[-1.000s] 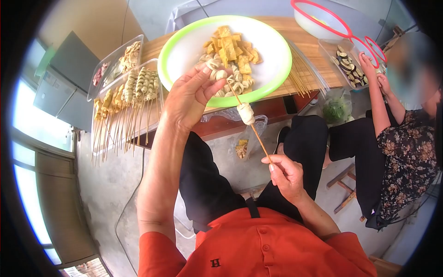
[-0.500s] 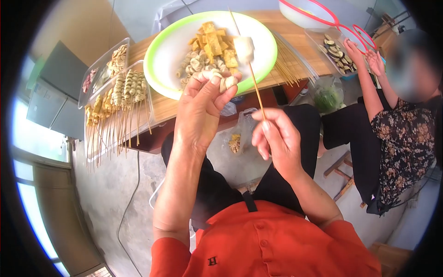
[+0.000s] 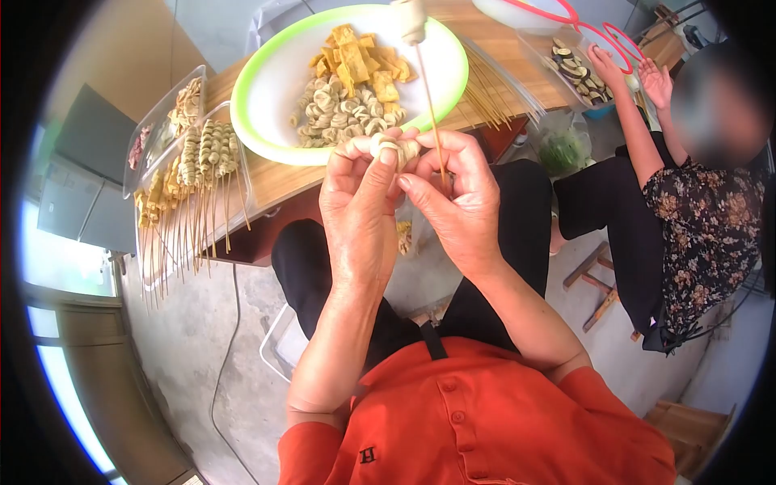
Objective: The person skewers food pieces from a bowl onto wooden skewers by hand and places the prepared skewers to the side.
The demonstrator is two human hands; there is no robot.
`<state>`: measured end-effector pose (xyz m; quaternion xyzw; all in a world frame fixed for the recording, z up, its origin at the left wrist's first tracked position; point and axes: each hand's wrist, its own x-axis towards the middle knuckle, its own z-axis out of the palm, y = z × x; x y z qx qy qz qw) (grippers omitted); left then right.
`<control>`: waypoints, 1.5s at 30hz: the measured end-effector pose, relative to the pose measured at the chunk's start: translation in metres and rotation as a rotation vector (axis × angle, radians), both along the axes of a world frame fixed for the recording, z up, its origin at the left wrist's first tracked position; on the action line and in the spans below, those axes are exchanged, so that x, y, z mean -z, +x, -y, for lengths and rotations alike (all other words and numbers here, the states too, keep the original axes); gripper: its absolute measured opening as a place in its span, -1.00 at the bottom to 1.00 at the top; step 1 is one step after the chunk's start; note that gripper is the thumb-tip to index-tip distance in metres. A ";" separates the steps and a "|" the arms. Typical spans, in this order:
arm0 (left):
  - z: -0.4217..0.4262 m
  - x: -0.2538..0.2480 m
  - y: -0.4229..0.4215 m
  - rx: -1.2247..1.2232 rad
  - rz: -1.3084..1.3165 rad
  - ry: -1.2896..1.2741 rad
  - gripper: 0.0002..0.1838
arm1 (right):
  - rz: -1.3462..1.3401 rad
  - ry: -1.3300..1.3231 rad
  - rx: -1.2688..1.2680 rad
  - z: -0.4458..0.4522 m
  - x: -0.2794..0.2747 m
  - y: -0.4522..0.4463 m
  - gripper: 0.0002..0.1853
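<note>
a pale knot [image 3: 398,153] is pinched in the left hand [image 3: 361,198]; a skewer [image 3: 429,93] is gripped by the right hand [image 3: 462,206], near the bowl [image 3: 271,73].

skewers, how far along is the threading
Looks partway. Done: a batch of loaded skewers lies left of the bowl. In hand: the right hand holds a stick with one piece near its top, and the left hand has a pale roll. Left: pale rolls and yellow chunks in the bowl, plus bare sticks beside it.
</note>
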<state>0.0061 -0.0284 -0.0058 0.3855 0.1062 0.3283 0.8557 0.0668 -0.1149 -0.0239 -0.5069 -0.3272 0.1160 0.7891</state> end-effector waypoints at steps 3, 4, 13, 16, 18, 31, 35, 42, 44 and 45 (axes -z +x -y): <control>0.001 0.002 0.000 -0.003 0.000 -0.005 -0.89 | 0.040 -0.023 0.024 -0.001 0.005 0.003 -0.61; 0.001 0.003 0.000 0.000 0.001 -0.007 -0.89 | 0.090 -0.046 0.040 -0.001 0.006 0.004 -0.63; 0.005 0.010 -0.004 0.024 -0.028 0.006 -0.93 | -0.013 0.027 0.056 -0.002 0.008 0.005 -0.74; 0.006 0.010 -0.005 0.020 -0.031 -0.029 -0.92 | -0.033 0.000 0.029 0.003 0.010 0.007 -0.76; 0.007 0.007 -0.006 0.032 -0.007 -0.042 -0.91 | -0.057 0.006 0.017 0.006 0.005 0.006 -0.76; -0.008 0.012 -0.013 0.041 -0.059 0.128 -0.86 | -0.045 0.030 0.001 0.010 -0.005 0.004 -0.71; -0.006 0.007 -0.016 0.022 -0.111 0.159 -0.82 | -0.028 0.029 0.019 0.010 -0.003 0.003 -0.73; -0.015 0.011 -0.024 0.017 -0.153 0.314 -0.81 | 0.000 0.016 -0.002 0.011 0.000 0.004 -0.74; -0.015 0.011 -0.024 0.030 -0.150 0.324 -0.79 | 0.017 0.005 -0.015 0.011 0.000 0.004 -0.74; -0.015 0.009 -0.025 0.027 -0.144 0.325 -0.78 | -0.003 0.010 -0.039 0.012 -0.001 0.004 -0.74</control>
